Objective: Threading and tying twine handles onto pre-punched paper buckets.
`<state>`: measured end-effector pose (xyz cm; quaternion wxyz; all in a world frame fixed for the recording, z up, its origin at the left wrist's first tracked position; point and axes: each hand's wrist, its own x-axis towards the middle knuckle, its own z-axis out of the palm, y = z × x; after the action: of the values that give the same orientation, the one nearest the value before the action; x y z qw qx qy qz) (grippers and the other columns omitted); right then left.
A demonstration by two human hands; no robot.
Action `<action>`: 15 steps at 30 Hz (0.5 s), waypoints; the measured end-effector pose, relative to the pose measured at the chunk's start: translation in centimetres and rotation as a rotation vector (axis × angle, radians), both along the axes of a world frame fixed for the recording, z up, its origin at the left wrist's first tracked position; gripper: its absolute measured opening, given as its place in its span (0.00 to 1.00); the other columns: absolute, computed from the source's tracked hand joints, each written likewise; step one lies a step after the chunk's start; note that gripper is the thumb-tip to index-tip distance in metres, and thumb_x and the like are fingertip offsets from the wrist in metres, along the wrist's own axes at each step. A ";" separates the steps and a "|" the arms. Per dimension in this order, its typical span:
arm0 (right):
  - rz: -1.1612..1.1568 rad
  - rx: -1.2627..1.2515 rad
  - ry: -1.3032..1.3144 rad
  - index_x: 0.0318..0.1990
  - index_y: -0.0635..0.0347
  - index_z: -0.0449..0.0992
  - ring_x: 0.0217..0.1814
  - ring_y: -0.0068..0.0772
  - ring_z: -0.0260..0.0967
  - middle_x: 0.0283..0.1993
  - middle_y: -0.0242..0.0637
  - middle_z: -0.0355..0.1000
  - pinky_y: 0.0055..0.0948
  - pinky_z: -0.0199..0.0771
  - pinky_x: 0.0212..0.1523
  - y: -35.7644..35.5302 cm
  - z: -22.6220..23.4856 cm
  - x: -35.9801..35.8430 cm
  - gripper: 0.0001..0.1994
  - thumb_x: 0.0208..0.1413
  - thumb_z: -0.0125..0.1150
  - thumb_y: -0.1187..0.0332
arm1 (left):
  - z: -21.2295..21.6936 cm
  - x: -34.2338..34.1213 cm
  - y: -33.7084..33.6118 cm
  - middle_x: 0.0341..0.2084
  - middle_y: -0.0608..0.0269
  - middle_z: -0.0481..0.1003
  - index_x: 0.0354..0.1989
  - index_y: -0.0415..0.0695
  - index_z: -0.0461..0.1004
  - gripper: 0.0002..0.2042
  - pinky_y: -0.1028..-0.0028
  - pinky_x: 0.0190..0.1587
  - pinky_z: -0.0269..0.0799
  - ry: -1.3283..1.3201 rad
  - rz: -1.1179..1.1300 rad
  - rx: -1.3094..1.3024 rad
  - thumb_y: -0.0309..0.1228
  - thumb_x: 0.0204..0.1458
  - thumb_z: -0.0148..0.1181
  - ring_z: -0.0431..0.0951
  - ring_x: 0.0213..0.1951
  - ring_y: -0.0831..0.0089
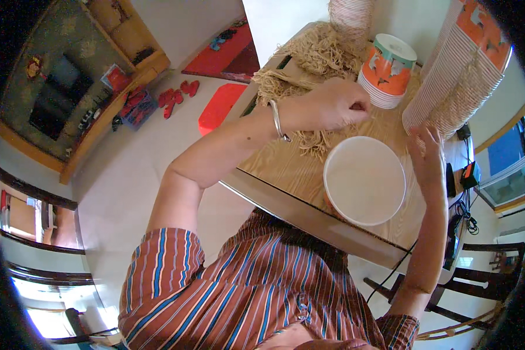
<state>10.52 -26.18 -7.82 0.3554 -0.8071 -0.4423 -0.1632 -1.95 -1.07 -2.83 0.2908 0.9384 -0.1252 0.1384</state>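
Left hand [338, 105] is seen clenched, fingers pinched on a small tuft of tan straw-like strands [309, 140], above the white bowl [364, 179] toward its 10 o'clock. Right hand [427, 153] is held released, fingers spread, just beside the bowl rim at 2 o'clock and near the leaning stack of paper cups [458, 70]; nothing is grasped by it. Bowl is set on the wooden table [286, 169] near the front edge and appears empty, so filling is judged barely begun. Most of the strand pile [318, 49] is left heaped at 12 o'clock on the table. A shorter cup stack [388, 70] is stood at 1 o'clock of the bowl, untouched.
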 end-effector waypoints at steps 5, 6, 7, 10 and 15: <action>0.154 0.139 0.632 0.53 0.60 0.70 0.30 0.19 0.69 0.43 0.30 0.73 0.19 0.71 0.31 3.2 4.0 -6.8 0.16 0.56 0.54 0.77 | -0.7 0.4 -1.5 0.27 0.50 0.73 0.30 0.38 0.72 0.07 0.62 0.37 0.72 -0.174 -0.105 0.127 0.29 0.46 0.59 0.76 0.34 0.53; 0.148 0.142 0.632 0.53 0.60 0.70 0.30 0.19 0.69 0.43 0.30 0.73 0.19 0.71 0.31 3.4 4.0 -7.0 0.16 0.56 0.54 0.77 | -0.7 0.4 -1.9 0.27 0.50 0.73 0.30 0.38 0.72 0.07 0.62 0.37 0.72 -0.173 -0.112 0.128 0.29 0.46 0.59 0.76 0.34 0.53; 0.234 0.206 0.737 0.55 0.61 0.68 0.30 0.20 0.70 0.42 0.31 0.73 0.19 0.72 0.31 3.8 3.8 -7.0 0.18 0.57 0.54 0.77 | -0.6 0.4 -2.3 0.27 0.50 0.73 0.29 0.38 0.72 0.07 0.61 0.37 0.71 -0.196 -0.111 0.138 0.29 0.46 0.59 0.75 0.34 0.53; 0.320 0.323 0.932 0.60 0.61 0.62 0.28 0.23 0.71 0.37 0.34 0.74 0.20 0.73 0.30 4.7 3.4 -7.0 0.22 0.57 0.54 0.77 | -0.4 -0.3 -2.7 0.28 0.50 0.72 0.29 0.38 0.72 0.07 0.61 0.37 0.71 -0.216 -0.107 0.158 0.29 0.47 0.58 0.75 0.34 0.52; 0.389 0.281 1.057 0.47 0.63 0.70 0.27 0.22 0.70 0.28 0.32 0.72 0.20 0.71 0.28 4.3 2.2 -6.6 0.10 0.58 0.56 0.74 | -0.6 -0.9 -2.3 0.29 0.51 0.72 0.31 0.38 0.72 0.07 0.61 0.38 0.71 -0.218 -0.120 0.149 0.29 0.48 0.58 0.75 0.34 0.54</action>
<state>3.93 -21.85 -5.58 0.6551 -0.6281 -0.3190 0.2733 -2.86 -3.34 -3.39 0.2128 0.9276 -0.2217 0.2124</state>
